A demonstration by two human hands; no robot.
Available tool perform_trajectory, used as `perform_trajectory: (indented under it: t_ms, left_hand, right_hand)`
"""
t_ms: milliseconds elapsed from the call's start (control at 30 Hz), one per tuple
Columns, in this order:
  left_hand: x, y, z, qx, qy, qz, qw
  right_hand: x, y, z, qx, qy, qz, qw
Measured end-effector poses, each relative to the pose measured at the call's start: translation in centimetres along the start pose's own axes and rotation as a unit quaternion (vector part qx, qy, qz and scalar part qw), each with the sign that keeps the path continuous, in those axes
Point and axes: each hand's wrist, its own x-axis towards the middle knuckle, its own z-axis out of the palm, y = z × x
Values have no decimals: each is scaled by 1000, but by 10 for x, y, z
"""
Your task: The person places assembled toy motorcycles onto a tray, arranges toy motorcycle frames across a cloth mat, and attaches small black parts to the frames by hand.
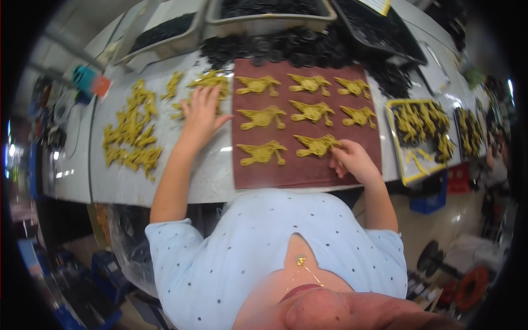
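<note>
Several flat yellow bird-shaped pieces lie in rows on a maroon mat (304, 175) in front of me. My right hand (356, 161) is at the mat's near right, with thumb and forefinger pinching the end of the yellow bird-shaped piece (315, 145) in the nearest row. To the left of the mat, my left hand (201, 116) rests with fingers spread over a small pile of yellow pieces (212, 80), covering part of it. Farther left, a larger heap of yellow pieces (133, 135) is spread on the white table (212, 168).
Loose black rings (294, 47) are heaped beyond the mat, before a grey bin (272, 21) of black parts. More bins stand at the left (159, 41) and right (379, 36). A yellow-rimmed tray (406, 175) of yellow pieces sits right. A teal bottle (85, 80) stands far left.
</note>
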Motion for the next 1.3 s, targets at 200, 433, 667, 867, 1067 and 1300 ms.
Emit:
perform_trajectory:
  t_ms: [200, 433, 667, 867, 1067, 1300]
  left_hand:
    - [-8, 12, -22, 16, 64, -4, 998]
    - [-42, -61, -48, 110, 80, -210, 968]
    - [-31, -125, -49, 25, 27, -367, 929]
    - [1, -112, -19, 154, 43, -307, 938]
    - [3, -136, -19, 134, 74, -305, 940]
    - [-26, -119, -78, 76, 179, -235, 952]
  right_hand:
    - [-14, -2, 24, -316, 106, -77, 940]
    - [-19, -2, 25, -448, 163, -147, 866]
    - [-34, -29, 19, -387, 190, -147, 890]
    - [-34, -22, 24, -363, 158, -180, 901]
    - [-33, -20, 27, -330, 163, -204, 907]
    - [-21, -31, 36, -272, 162, -270, 909]
